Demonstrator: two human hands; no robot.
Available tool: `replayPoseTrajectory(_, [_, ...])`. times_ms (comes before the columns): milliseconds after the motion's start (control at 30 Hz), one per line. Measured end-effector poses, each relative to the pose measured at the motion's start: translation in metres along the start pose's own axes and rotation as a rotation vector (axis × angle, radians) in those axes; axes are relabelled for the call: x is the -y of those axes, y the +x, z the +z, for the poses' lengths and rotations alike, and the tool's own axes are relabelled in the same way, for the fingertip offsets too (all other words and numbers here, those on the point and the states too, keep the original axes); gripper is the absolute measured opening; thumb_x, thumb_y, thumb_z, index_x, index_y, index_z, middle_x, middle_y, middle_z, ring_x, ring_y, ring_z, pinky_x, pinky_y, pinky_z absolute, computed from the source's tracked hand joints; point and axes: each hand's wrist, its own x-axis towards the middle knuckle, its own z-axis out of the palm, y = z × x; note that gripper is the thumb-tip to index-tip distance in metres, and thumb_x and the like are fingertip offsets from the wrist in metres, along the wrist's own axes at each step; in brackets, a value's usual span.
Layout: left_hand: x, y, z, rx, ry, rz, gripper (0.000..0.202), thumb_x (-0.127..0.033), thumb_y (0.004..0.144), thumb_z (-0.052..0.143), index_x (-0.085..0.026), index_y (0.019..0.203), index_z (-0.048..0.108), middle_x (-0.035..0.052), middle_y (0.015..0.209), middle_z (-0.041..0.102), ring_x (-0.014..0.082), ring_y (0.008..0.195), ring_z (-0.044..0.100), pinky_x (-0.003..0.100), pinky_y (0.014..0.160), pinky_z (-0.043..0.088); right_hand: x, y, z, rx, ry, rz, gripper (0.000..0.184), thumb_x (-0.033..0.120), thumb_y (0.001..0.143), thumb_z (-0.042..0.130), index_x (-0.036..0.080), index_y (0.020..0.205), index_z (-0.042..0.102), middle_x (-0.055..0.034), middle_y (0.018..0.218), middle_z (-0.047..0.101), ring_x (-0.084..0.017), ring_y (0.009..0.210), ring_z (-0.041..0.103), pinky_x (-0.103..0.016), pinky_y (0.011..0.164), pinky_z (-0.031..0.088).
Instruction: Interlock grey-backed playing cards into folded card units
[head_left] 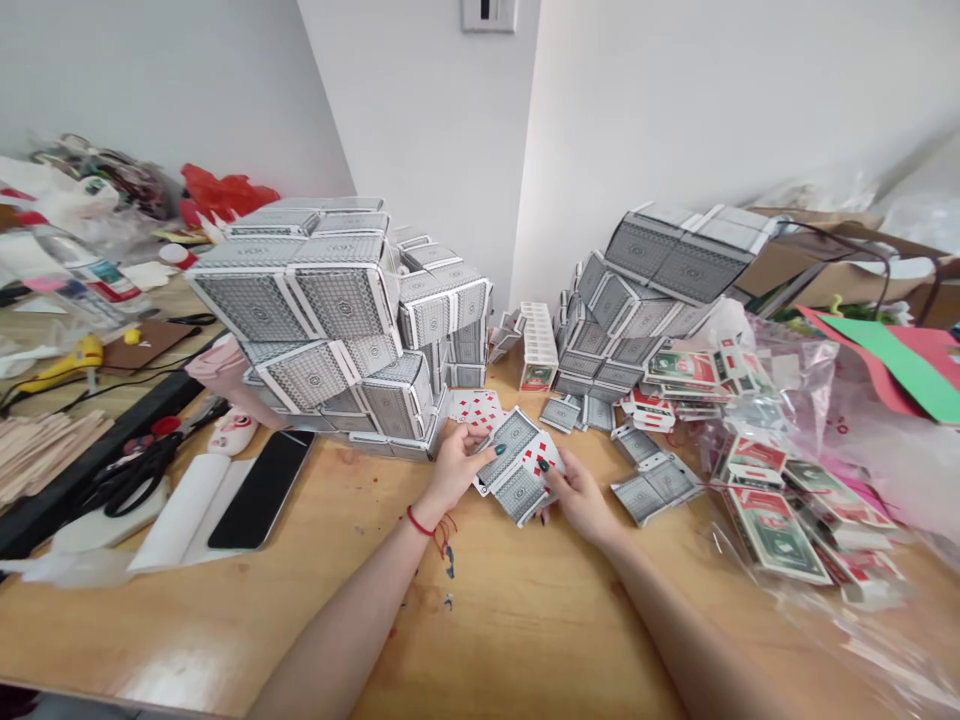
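My left hand is closed on the left side of several grey-backed playing cards, its thumb lying over their backs. From the right, my right hand pinches a face-up diamond card that overlaps the grey-backed ones. Whether these cards are joined is unclear. Just beyond my left hand lie more face-up red cards on the table. Behind stand stacked blocks of grey-backed cards, a tall stack on the left and another on the right.
Loose grey card pieces lie right of my hands. Farther right are green-and-red card boxes in clear plastic. A phone, black scissors and a pink pouch sit on the left. A white card box stands between the stacks.
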Motion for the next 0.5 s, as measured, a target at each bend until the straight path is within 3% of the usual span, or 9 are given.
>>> replayPoseTrajectory(100, [-0.0023,-0.0012,0.0004,0.1,-0.008,-0.002,0.044,-0.024,0.066,0.065,-0.018,0.108,0.055,0.0069,0.095,0.065,0.0181,0.085,0.061,0.031,0.075,0.048,-0.0007,-0.0002,-0.0008,0.026,-0.056,0.022,0.033,0.051,0.079,0.045,0.021,0.088,0.036,0.0059,0.05,0.053,-0.011,0.036,0.052,-0.02,0.031,0.039])
replayPoseTrajectory(200, [-0.0054,-0.0025,0.0004,0.169,-0.021,0.007,0.043,-0.023,0.069,0.062,-0.019,0.112,0.055,0.0066,0.112,0.06,0.0196,0.101,0.055,0.033,0.088,0.043,0.0012,-0.0018,-0.0004,0.026,-0.142,0.034,0.031,0.051,0.08,0.041,0.021,0.085,0.036,0.0083,0.044,0.049,-0.007,0.029,0.042,-0.016,0.027,0.03])
replayPoseTrajectory(367, [-0.0042,-0.0022,-0.0005,0.157,-0.029,-0.006,0.044,-0.023,0.067,0.064,-0.019,0.109,0.058,0.0051,0.118,0.056,0.0217,0.108,0.052,0.037,0.095,0.039,0.0053,-0.0045,-0.0001,0.041,-0.23,0.033,0.028,0.049,0.081,0.038,0.021,0.076,0.034,0.0094,0.041,0.045,-0.006,0.028,0.037,-0.015,0.028,0.026])
replayPoseTrajectory(500, [-0.001,-0.0007,-0.0022,0.149,0.007,0.012,0.043,-0.022,0.066,0.065,-0.019,0.109,0.058,0.0051,0.118,0.056,0.022,0.108,0.052,0.038,0.096,0.038,0.0057,-0.0048,-0.0043,0.089,-0.24,0.02,0.027,0.046,0.081,0.041,0.02,0.077,0.037,0.0077,0.051,0.045,-0.004,0.032,0.037,-0.015,0.031,0.027])
